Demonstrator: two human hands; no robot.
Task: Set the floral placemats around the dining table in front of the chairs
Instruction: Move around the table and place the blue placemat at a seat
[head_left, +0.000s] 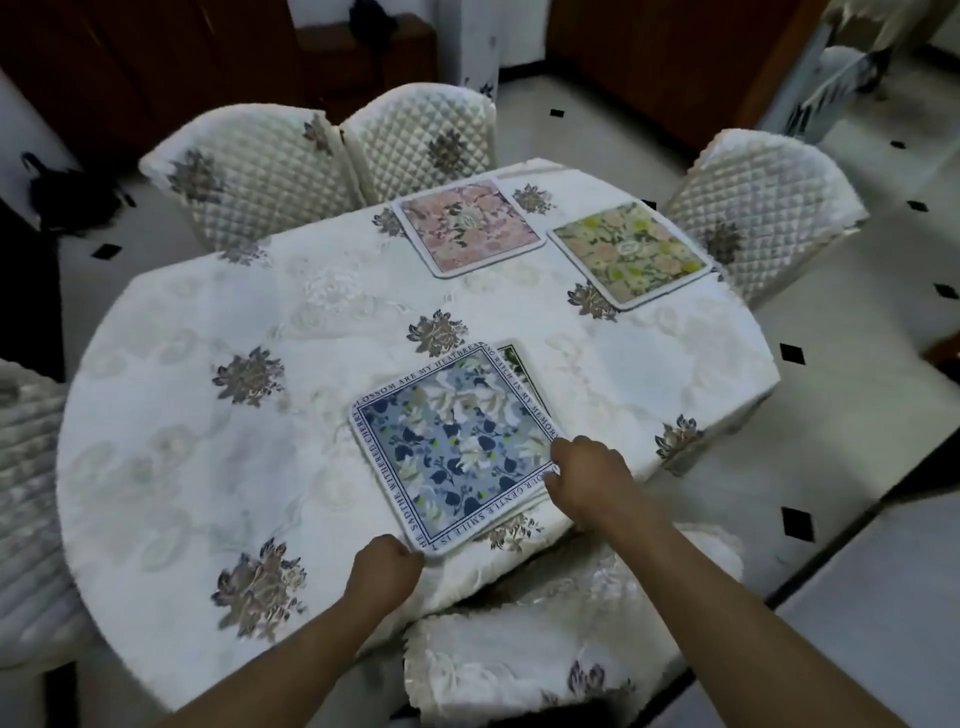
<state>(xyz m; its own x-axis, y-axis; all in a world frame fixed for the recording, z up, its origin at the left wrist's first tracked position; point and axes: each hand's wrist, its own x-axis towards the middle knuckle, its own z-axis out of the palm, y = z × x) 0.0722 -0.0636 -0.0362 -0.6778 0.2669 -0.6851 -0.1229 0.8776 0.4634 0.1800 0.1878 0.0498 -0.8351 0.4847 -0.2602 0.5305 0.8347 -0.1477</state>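
Note:
A blue floral placemat lies on top of a small stack near the table's front edge, and a green mat peeks out beneath its far corner. My left hand pinches the blue mat's near corner. At its right corner, my right hand grips the edge. A pink floral placemat lies flat before a far chair. A yellow-green floral placemat lies flat before the right-hand chair.
The oval table carries a white embroidered cloth. Quilted white chairs stand around it: another far one, one at the left edge, and one right under me. Tiled floor shows on the right.

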